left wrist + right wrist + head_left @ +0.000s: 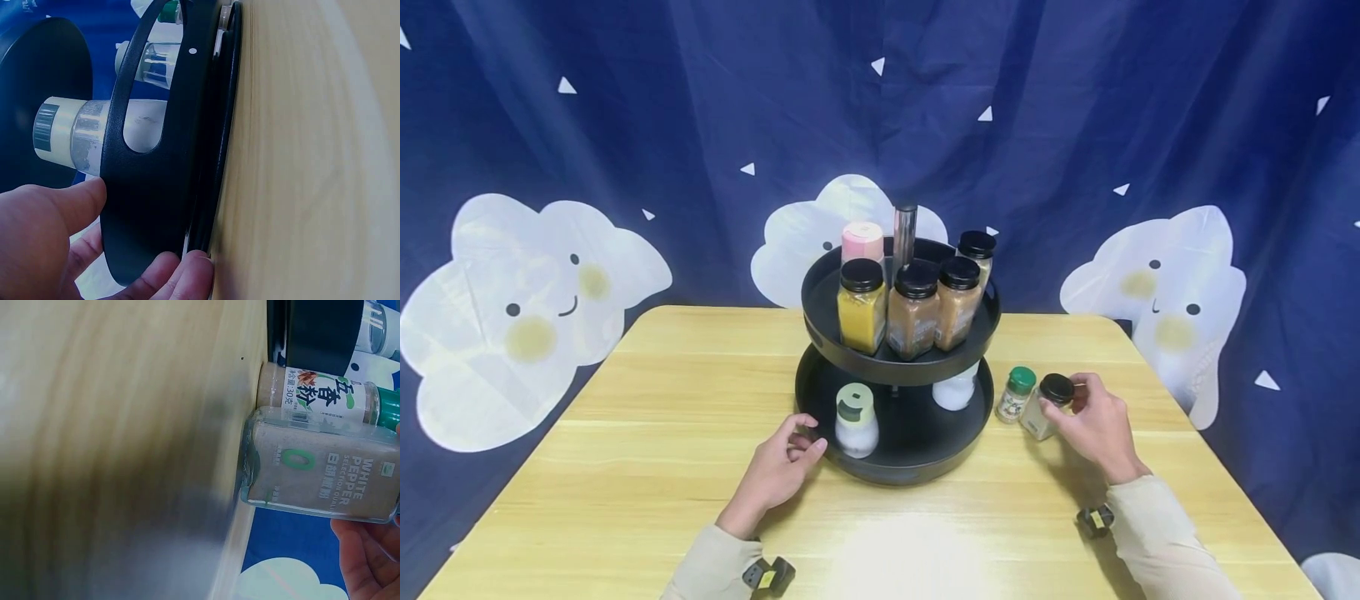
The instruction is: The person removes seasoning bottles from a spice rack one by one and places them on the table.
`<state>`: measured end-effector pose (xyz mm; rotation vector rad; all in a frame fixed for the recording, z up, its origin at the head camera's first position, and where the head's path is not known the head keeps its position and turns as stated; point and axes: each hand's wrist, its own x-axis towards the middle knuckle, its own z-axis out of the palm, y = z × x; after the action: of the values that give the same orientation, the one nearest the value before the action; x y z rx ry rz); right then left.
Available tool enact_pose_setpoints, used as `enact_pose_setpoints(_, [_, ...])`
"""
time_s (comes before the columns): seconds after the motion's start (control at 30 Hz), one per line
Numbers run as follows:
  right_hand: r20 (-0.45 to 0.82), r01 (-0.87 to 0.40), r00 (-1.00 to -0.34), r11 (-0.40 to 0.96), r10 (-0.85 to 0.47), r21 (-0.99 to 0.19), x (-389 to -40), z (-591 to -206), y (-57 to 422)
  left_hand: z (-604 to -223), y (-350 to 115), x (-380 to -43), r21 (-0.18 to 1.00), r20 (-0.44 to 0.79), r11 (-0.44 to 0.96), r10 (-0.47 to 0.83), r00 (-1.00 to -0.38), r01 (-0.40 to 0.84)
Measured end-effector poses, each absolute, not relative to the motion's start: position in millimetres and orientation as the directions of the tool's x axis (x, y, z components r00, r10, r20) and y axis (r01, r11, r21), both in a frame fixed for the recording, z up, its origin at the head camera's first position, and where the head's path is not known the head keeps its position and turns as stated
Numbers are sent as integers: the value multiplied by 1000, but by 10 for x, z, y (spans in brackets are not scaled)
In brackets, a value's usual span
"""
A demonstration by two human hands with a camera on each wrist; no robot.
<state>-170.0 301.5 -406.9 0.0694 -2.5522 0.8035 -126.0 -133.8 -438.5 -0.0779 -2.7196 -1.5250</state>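
Note:
My right hand (1101,425) pinches a square glass jar of white pepper (319,465) near its black lid (1057,388). The jar stands upright at the table's right side, close beside a small green-capped spice bottle (1017,395). At the near left, my left hand (775,471) holds the rim of a black two-tier round rack (147,206). Its thumb lies at the upper edge, with fingers at the lower edge. On that lower tier, a pale-capped shaker (857,425) of white grains stands near the left hand. A second white container (955,392) is partly hidden under the upper tier.
The upper tier (880,367) carries a yellow spice jar (862,312), several other black-lidded jars and a pink-capped container (862,242) around a central post (905,233). The rack stands on a light wooden table (662,400). A blue cloud-patterned curtain (737,83) hangs behind.

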Motion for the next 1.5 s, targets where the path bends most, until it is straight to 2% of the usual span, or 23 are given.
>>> enact_pose_setpoints(0.73, [353,-193,-935,804,22,-562,-1687,-4014,3013,-4350,-1340,-1280,836,69,544,36,-997,77])
enact_pose_setpoints(0.87, [345,-196,-939,812,7,-549,-1672,-3990,3014,-4293,-1340,-1253,822,115,557,39,-993,117])
enact_pose_setpoints(1.0, [358,-206,-934,816,1,-540,-1659,-3967,3021,-4214,-1321,-1210,782,234,583,56,-971,222])
enact_pose_setpoints(1.13, [353,-198,-936,810,12,-552,-1634,-3936,3032,-4123,-1260,-1136,712,409,552,177,-895,434])
enact_pose_setpoints(1.23, [339,-183,-940,803,26,-568,-1616,-3912,3043,-4071,-1196,-1073,670,463,472,339,-819,574])
enact_pose_setpoints(1.4, [357,-182,-932,778,58,-602,-1609,-3904,3075,-4041,-1081,-987,655,396,377,567,-722,655])
enact_pose_setpoints(1.5, [399,-200,-913,765,81,-612,-1611,-3908,3091,-4044,-1028,-959,632,325,397,644,-692,666])
